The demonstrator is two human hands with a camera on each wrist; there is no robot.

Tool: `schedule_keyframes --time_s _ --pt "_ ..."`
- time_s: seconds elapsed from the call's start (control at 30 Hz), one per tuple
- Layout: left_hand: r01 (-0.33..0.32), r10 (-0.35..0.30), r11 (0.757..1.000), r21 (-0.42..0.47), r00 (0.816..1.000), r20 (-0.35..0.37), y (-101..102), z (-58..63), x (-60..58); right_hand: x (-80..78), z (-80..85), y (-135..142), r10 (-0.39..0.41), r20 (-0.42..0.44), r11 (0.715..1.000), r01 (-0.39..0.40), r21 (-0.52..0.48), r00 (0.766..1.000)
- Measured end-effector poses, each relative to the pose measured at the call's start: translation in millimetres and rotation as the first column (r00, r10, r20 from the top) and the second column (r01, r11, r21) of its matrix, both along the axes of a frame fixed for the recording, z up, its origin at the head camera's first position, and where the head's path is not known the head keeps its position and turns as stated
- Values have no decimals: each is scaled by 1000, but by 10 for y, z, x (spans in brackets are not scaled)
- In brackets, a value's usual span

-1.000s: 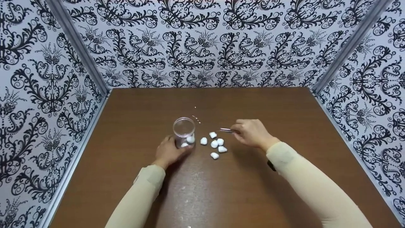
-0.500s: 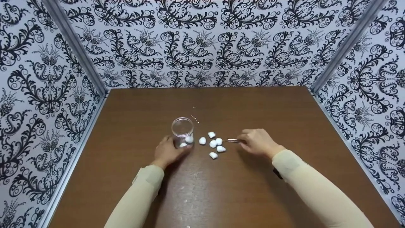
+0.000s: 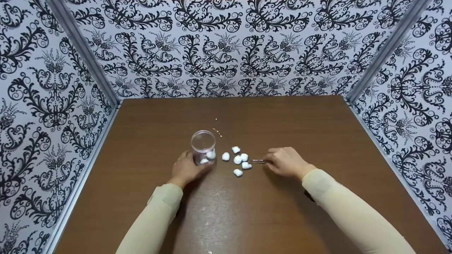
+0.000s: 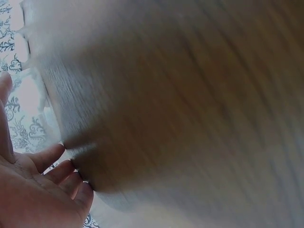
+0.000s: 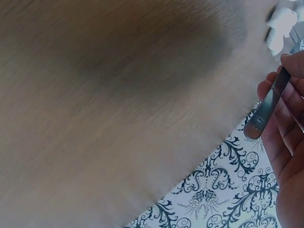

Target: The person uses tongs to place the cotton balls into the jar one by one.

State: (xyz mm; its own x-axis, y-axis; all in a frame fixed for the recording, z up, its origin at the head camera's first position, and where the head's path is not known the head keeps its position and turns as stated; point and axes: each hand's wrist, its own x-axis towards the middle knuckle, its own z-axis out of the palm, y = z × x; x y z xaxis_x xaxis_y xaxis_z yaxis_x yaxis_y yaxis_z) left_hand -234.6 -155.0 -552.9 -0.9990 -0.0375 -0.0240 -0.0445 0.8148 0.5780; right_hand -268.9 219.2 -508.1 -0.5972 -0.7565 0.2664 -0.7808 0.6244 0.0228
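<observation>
A clear plastic jar (image 3: 202, 149) stands upright left of centre, with white cotton balls (image 3: 210, 155) inside. My left hand (image 3: 184, 168) grips its lower part, thumb in front. In the left wrist view, the curved fingers (image 4: 57, 173) of that hand show at the table. Metal tweezers (image 3: 258, 161) are pinched in my right hand (image 3: 286, 162), pointing left. Their tips are right at the nearest cotton ball (image 3: 246, 165) of a loose group on the table. The right wrist view shows the rounded back end of the tweezers (image 5: 268, 111) sticking out past the fingers.
Several cotton balls, including a front one (image 3: 238, 173) and a back one (image 3: 236, 150), lie between the jar and the tweezers. Tiny white bits (image 3: 217, 132) lie behind the jar. Patterned walls (image 3: 226, 49) border the brown table (image 3: 226, 218) at the back and sides.
My right hand has moved toward me and slightly right, bringing the tweezers from behind the group down to its right side. The left hand and jar have stayed in place.
</observation>
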Motion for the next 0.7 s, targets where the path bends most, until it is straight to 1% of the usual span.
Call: schedule_keyframes --time_s 0.17,0.3,0.43,0.6,0.7 --pt "-3 3 1000 0 1000 5 0 -9 -8 -7 -40 -6 5 -5 1000 -5 1 1000" --pt "-2 2 1000 3 1000 -6 3 -20 -12 -9 -55 -10 5 -7 1000 -5 4 1000" --pt "3 -3 1000 15 1000 -25 -5 -32 -13 -6 -60 -14 18 -28 1000 -18 6 999" --pt "9 -9 1000 24 1000 -5 -24 -69 -29 -4 -64 -24 30 -67 999 -28 34 997" --pt "10 -10 1000 27 1000 -11 -27 -83 -36 -8 -71 -31 35 -68 998 -32 45 997"
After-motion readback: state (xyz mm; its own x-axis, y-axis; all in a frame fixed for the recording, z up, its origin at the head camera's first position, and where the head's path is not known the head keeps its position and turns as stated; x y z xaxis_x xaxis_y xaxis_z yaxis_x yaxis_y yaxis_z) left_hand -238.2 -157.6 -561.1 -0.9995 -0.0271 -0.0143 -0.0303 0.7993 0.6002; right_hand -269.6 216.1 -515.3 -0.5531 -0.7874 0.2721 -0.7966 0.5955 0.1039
